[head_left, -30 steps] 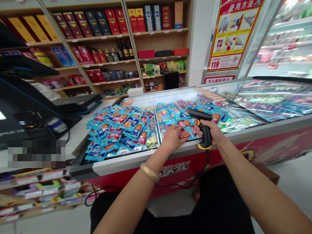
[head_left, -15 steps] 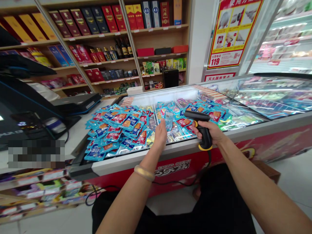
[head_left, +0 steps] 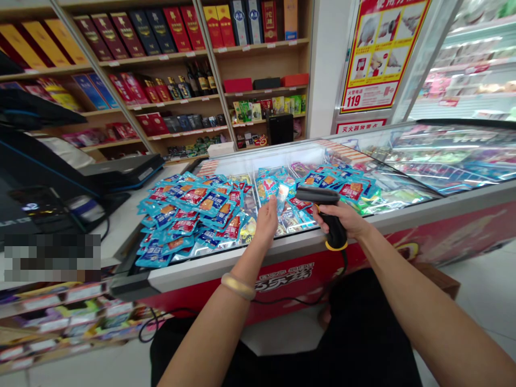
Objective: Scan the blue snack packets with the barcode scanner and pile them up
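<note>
My left hand (head_left: 266, 219), with a bangle on its wrist, pinches a small blue snack packet (head_left: 283, 194) above the glass-topped freezer (head_left: 237, 259). A pale, bright patch shows on the packet's upturned side. In my right hand (head_left: 342, 217) is a black and yellow barcode scanner (head_left: 334, 226), gripped by its handle, its head pointing left at the packet from close by. To the left of my hands lies a large heap of blue snack packets (head_left: 193, 207), some with red labels. A smaller pile of similar packets (head_left: 350, 185) lies beyond the scanner.
At the left stands a counter (head_left: 124, 215) with a dark checkout screen (head_left: 28, 177). The scanner's cable (head_left: 282, 302) hangs along the freezer's red front. Shelves of boxed bottles (head_left: 177, 29) line the back wall, beside a red fire-extinguisher poster (head_left: 382, 59).
The scanner has shifted slightly left, closer to the packet. The packet has tilted, and a bright patch shows on it now. My view has moved slightly.
</note>
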`<state>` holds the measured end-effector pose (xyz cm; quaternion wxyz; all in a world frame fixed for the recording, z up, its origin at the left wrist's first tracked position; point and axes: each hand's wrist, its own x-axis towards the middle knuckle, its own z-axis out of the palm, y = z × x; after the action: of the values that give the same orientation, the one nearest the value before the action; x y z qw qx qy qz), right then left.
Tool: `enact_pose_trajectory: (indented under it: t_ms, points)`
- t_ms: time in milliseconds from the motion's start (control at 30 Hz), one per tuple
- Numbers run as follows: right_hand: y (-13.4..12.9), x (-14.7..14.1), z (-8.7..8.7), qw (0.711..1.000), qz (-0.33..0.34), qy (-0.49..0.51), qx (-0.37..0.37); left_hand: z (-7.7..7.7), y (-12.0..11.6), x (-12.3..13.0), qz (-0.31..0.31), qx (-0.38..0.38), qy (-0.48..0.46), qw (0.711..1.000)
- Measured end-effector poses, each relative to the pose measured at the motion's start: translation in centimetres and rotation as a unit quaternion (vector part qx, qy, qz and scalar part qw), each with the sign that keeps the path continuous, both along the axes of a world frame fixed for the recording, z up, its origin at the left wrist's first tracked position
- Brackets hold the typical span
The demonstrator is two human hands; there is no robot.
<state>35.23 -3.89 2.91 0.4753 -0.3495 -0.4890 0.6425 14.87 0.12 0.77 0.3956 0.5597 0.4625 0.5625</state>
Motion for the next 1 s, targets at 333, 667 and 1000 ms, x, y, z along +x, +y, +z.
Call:
enact_pose_trajectory:
  t_ms: [333, 667, 1000]
  points:
    - [0.0, -2.7, -0.2, 0.997, -0.03, 0.067, 0.007, 2.4, 0.0, -3.4, 0.06, 0.155, 0.152, 0.974]
    - [1.4, -10.8, 0.7, 0.991, 0.046, 0.122, -0.021, 8.8, 2.2, -17.2, 0.312, 0.03, 0.54, 0.782]
    - [1.5, -11.2, -0.2, 0.989, 0.078, 0.125, -0.034, 8.0, 2.9, -18.5, 0.254, -0.063, 0.563, 0.783]
